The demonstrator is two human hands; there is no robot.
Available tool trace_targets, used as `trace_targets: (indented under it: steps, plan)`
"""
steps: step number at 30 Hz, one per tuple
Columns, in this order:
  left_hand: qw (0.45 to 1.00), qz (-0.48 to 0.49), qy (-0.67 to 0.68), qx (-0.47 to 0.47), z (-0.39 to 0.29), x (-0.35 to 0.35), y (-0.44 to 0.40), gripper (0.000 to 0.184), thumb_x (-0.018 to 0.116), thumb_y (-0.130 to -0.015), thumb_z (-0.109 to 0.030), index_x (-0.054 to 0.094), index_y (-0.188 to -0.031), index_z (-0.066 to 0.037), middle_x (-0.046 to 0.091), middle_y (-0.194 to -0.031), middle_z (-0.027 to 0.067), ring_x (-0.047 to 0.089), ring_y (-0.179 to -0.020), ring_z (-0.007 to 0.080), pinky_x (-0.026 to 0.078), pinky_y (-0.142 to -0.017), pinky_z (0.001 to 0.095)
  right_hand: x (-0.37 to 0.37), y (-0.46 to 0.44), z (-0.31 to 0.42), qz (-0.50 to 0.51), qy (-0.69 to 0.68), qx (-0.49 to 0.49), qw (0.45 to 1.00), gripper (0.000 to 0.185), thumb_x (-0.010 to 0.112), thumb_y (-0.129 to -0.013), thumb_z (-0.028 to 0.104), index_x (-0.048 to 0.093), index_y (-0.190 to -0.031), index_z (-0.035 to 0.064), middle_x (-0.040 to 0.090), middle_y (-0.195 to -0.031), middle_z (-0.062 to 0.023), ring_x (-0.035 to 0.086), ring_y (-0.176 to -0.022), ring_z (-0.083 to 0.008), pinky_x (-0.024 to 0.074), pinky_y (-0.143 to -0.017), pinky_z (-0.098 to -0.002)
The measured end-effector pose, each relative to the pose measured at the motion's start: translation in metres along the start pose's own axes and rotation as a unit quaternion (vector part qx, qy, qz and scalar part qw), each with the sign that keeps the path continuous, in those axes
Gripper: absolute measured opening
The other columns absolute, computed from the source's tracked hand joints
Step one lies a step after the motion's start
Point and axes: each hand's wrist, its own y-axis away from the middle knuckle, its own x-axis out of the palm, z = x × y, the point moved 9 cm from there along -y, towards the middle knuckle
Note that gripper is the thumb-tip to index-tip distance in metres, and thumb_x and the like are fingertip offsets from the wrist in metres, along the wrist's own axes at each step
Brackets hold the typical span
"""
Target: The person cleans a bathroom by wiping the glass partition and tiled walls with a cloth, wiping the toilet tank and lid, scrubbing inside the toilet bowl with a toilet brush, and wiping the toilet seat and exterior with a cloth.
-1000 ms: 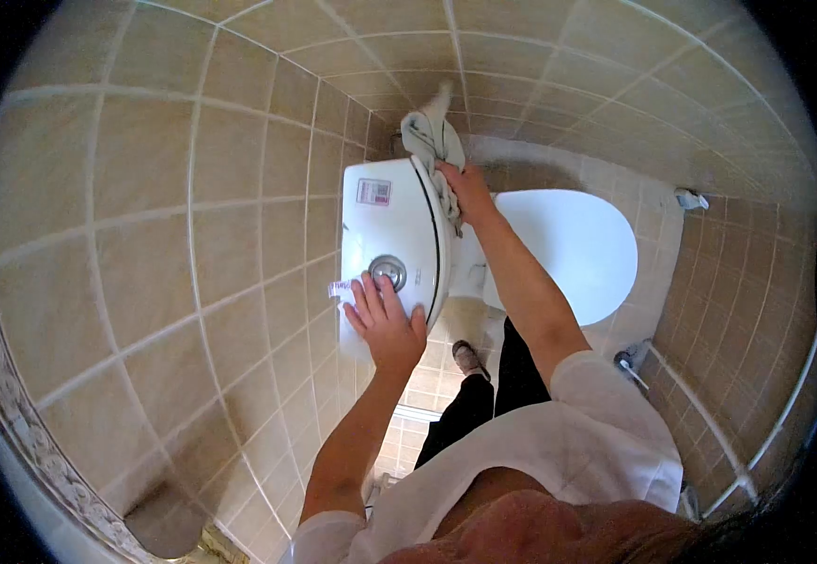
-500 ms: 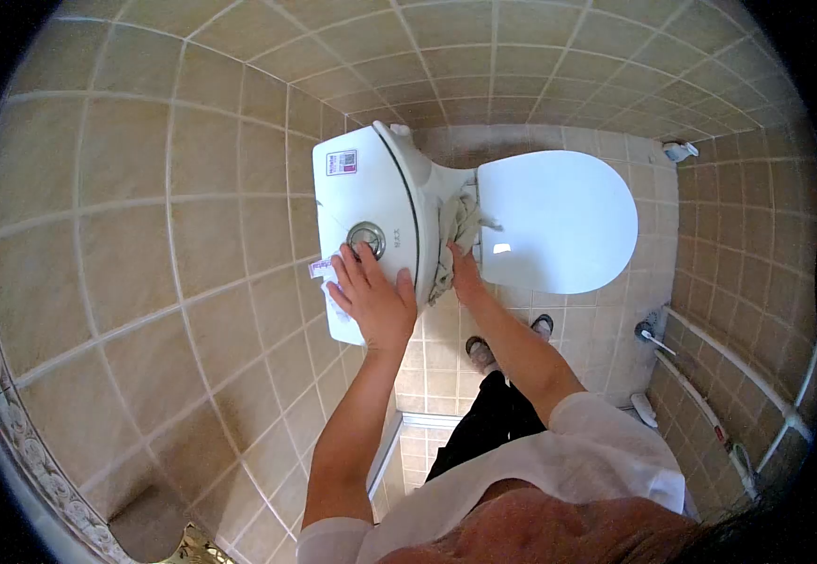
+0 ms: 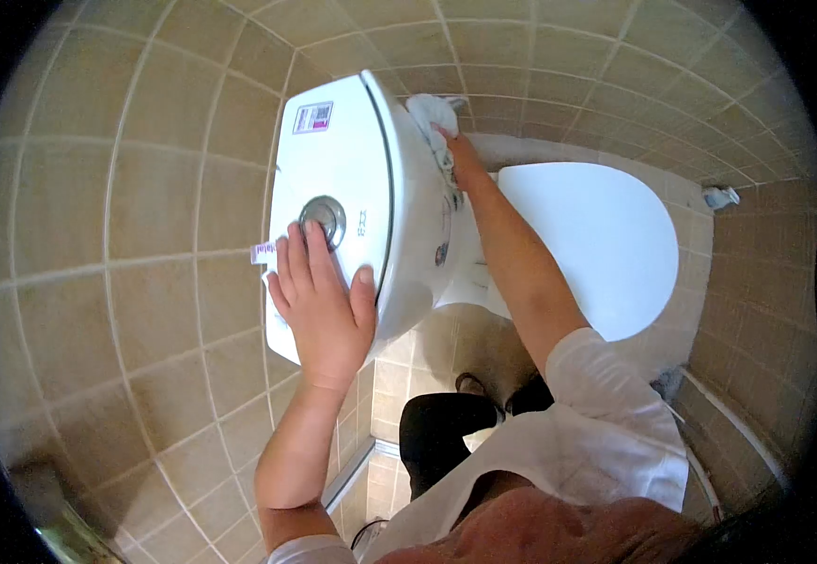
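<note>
My left hand (image 3: pixel 322 310) lies flat on the white toilet tank lid (image 3: pixel 328 169), its fingers spread. Its fingertips rest at the edge of the round chrome flush button (image 3: pixel 331 221). Against the far part of the tank's front face, my right hand (image 3: pixel 465 162) presses a pale grey cloth (image 3: pixel 430 117). The fingers on the cloth are partly hidden by the hand and folds. To the right of the tank sits the closed white toilet seat lid (image 3: pixel 591 249), beneath and beside my right forearm.
Beige tiled walls (image 3: pixel 164 179) stand close behind the tank and along the far side. A printed sticker (image 3: pixel 313 117) is on the tank lid, and a small label (image 3: pixel 264 253) sticks out at its back edge. Pipes (image 3: pixel 737 414) run along the right wall.
My right hand has moved with the cloth away from me, from the tank's base near the seat hinge to its far front side. My left hand stays on the lid. The view has come closer.
</note>
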Motion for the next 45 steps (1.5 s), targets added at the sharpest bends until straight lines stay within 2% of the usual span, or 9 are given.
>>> trace_targets:
  steps: [4,10,14,21,28,34,38,41,45]
  plan:
    - [0.999,-0.028,0.021,0.001,0.004,0.000,0.001,0.062,0.045,-0.084,-0.033,0.026,-0.134,-0.002,0.027,-0.135,0.0230,0.021,-0.127,0.0378,0.011,-0.102,0.0519,0.000,-0.054,-0.077,-0.040,0.259,-0.187,0.947,0.047,0.052,-0.083,0.030,0.044,-0.124,0.0059,0.050,-0.116,-0.0137,0.050,-0.104,-0.0242,0.0400,-0.088,-0.0368]
    - [0.995,-0.085,0.042,-0.010,0.012,-0.002,-0.005,0.061,0.042,-0.083,-0.042,0.034,-0.131,-0.005,0.032,-0.133,0.0230,0.027,-0.125,0.0370,0.018,-0.102,0.0507,-0.001,-0.024,-0.059,-0.037,-0.261,-0.024,0.964,0.044,0.058,-0.079,0.024,0.050,-0.117,0.0055,0.057,-0.106,-0.0137,0.055,-0.094,-0.0229,0.0432,-0.078,-0.0340]
    - [0.993,-0.098,0.056,-0.035,0.018,-0.003,-0.009,0.063,0.041,-0.080,-0.046,0.039,-0.129,-0.007,0.032,-0.134,0.0234,0.029,-0.125,0.0375,0.021,-0.101,0.0489,0.006,0.066,0.040,0.026,-0.291,-0.096,0.952,0.046,0.061,-0.077,0.027,0.051,-0.112,-0.0024,0.058,-0.102,-0.0113,0.054,-0.093,-0.0204,0.0432,-0.078,-0.0325]
    - [0.991,-0.112,0.062,-0.025,0.021,-0.002,-0.016,0.059,0.042,-0.080,-0.045,0.044,-0.127,-0.009,0.034,-0.133,0.0234,0.029,-0.125,0.0369,0.022,-0.101,0.0483,0.039,0.209,0.089,-0.107,0.065,-0.460,0.879,0.077,0.066,-0.069,0.036,0.031,-0.127,0.0006,0.027,-0.131,-0.0260,0.025,-0.121,-0.0430,0.0157,-0.102,-0.0498]
    - [0.948,-0.226,0.221,0.038,0.032,-0.023,-0.007,0.046,0.042,-0.084,-0.035,0.054,-0.114,-0.004,0.044,-0.124,0.0237,0.038,-0.119,0.0352,0.028,-0.099,0.0407,0.078,0.228,-0.080,-0.030,0.196,-0.269,0.942,0.078,0.067,-0.068,0.036,0.031,-0.127,-0.0027,0.032,-0.128,-0.0269,0.025,-0.122,-0.0422,0.0170,-0.103,-0.0469]
    - [0.750,-0.452,0.458,0.155,0.045,-0.071,0.060,0.029,0.043,-0.083,-0.019,0.059,-0.099,0.000,0.051,-0.117,0.0172,0.044,-0.113,0.0289,0.031,-0.097,0.0353,0.068,0.229,0.039,-0.014,0.235,-0.328,0.915,0.081,0.067,-0.065,0.032,0.028,-0.125,-0.0073,0.033,-0.126,-0.0290,0.029,-0.118,-0.0416,0.0218,-0.101,-0.0437]
    - [0.754,-0.509,0.386,0.154,0.054,-0.051,0.135,0.033,0.043,-0.081,-0.014,0.054,-0.108,-0.001,0.042,-0.127,0.0185,0.038,-0.118,0.0318,0.025,-0.100,0.0398,0.081,0.263,0.082,-0.130,0.269,-0.464,0.834,0.074,0.064,-0.068,0.029,0.030,-0.126,-0.0027,0.034,-0.126,-0.0249,0.034,-0.114,-0.0393,0.0217,-0.100,-0.0444]
    - [0.806,-0.468,0.326,0.156,0.039,0.018,0.184,0.043,0.047,-0.078,-0.020,0.048,-0.118,-0.002,0.032,-0.133,0.0217,0.027,-0.124,0.0370,0.020,-0.101,0.0472,0.113,0.265,0.020,0.037,0.405,-0.360,0.840,0.072,0.059,-0.075,0.033,0.027,-0.130,-0.0002,0.029,-0.132,-0.0236,0.029,-0.121,-0.0386,0.0196,-0.103,-0.0443]
    - [0.898,-0.352,0.250,0.088,-0.002,0.100,0.200,0.053,0.052,-0.075,-0.021,0.043,-0.124,-0.002,0.024,-0.135,0.0266,0.020,-0.125,0.0418,0.016,-0.102,0.0503,0.117,0.306,0.001,0.251,0.219,-0.302,0.893,0.060,0.057,-0.076,0.031,0.036,-0.128,0.0068,0.032,-0.134,-0.0173,0.027,-0.125,-0.0354,0.0202,-0.104,-0.0414]
